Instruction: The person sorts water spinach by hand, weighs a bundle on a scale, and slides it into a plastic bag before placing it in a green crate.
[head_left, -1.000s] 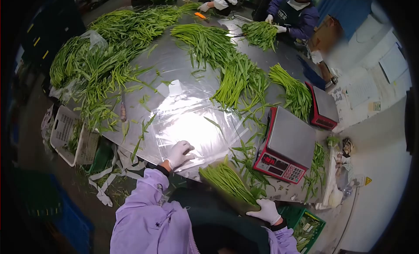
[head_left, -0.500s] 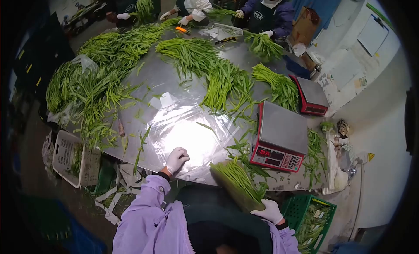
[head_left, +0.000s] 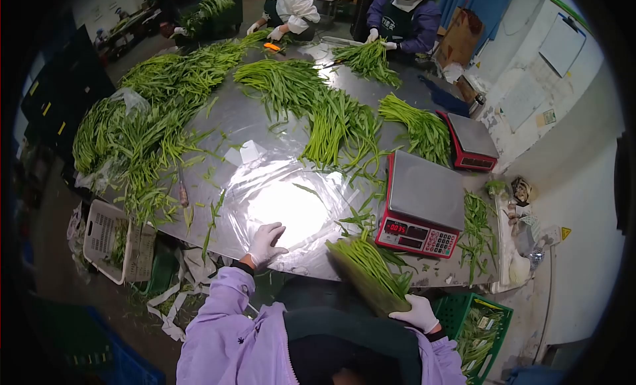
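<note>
My right hand (head_left: 419, 313), in a white glove, grips the leafy end of a bundle of long-stemmed greens (head_left: 368, 266), which looks wrapped in a clear plastic bag. The bundle tilts over the table's front edge, its stem ends pointing up and left. My left hand (head_left: 266, 244), also gloved, rests at the front edge of the table with fingers stretched and thumb apart. Under and beyond it lie clear plastic bags or sheets (head_left: 245, 190), shining in glare. Right of the bundle stands a red scale (head_left: 425, 193) with a lit display.
Heaped greens (head_left: 156, 113) cover the table's left side, and sorted bunches (head_left: 338, 130) lie mid-table. A second scale (head_left: 472, 137) stands behind the first. A knife (head_left: 183, 190) lies at left. A white basket (head_left: 99, 242) and a green crate (head_left: 483, 332) flank the table. Several co-workers handle greens opposite.
My right hand and the bundle have shifted slightly right. My left hand's fingers have spread more over the plastic. Across the table, a co-worker's bunch has moved left.
</note>
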`<action>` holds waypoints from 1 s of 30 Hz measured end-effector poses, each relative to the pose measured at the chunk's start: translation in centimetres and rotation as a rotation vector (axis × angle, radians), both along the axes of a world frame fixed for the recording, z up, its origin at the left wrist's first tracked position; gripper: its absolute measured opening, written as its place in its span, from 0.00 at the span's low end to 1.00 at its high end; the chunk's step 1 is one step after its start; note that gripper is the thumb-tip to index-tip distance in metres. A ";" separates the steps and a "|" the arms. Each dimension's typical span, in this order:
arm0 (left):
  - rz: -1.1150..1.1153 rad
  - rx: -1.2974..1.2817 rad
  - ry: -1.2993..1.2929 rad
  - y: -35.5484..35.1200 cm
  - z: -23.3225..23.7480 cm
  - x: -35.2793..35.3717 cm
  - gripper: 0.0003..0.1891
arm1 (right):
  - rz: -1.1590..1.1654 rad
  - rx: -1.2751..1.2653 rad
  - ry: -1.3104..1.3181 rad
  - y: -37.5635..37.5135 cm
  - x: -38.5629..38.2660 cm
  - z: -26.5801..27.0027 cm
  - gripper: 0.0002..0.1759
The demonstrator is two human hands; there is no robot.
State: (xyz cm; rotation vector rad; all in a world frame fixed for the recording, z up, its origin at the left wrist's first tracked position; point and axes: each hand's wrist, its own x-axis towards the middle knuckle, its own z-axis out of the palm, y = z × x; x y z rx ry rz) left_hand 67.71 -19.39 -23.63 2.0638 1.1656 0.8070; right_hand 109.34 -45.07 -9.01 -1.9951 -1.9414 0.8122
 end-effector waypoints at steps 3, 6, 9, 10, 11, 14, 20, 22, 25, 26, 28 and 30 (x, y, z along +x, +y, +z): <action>0.010 0.046 0.027 0.2 -3.1 -0.5 0.21 | 0.012 0.002 0.009 -0.2 0.6 -0.3 0.32; 0.042 -0.241 -0.153 1.0 -4.0 -0.8 0.20 | 0.011 0.014 0.010 0.0 1.1 -0.5 0.32; -0.024 0.159 0.350 -1.6 2.2 1.0 0.22 | 0.003 0.028 0.029 -0.1 0.8 -0.1 0.31; -0.075 0.236 0.330 -1.5 1.2 0.8 0.24 | -0.004 0.053 0.051 0.1 0.7 0.1 0.31; -0.084 0.234 0.332 -1.0 0.5 0.5 0.24 | -0.013 0.050 0.054 0.1 0.6 0.0 0.31; -0.032 0.053 0.175 -0.3 -1.0 0.1 0.17 | -0.039 0.021 0.039 -0.1 0.6 -0.2 0.31; -0.087 0.008 0.092 0.7 -0.8 -0.8 0.17 | -0.042 0.006 0.008 -0.5 0.2 -0.8 0.31; -0.007 0.107 0.198 -0.1 2.0 0.6 0.15 | -0.052 0.010 0.023 -0.3 -0.2 -0.6 0.31; 0.107 -0.038 -0.055 0.7 -1.7 -0.4 0.12 | -0.030 0.018 0.017 -0.3 -0.4 -1.1 0.31; 0.157 -0.119 -0.122 0.9 -2.1 -0.5 0.09 | -0.029 0.019 0.018 -0.1 -0.6 -1.0 0.31; 0.112 -0.161 -0.102 1.7 -2.1 -1.1 0.11 | -0.027 0.013 0.026 0.3 -0.9 -0.1 0.33; 0.066 -0.211 -0.075 1.3 -1.2 -1.2 0.13 | -0.014 0.026 0.041 1.0 -1.3 0.9 0.33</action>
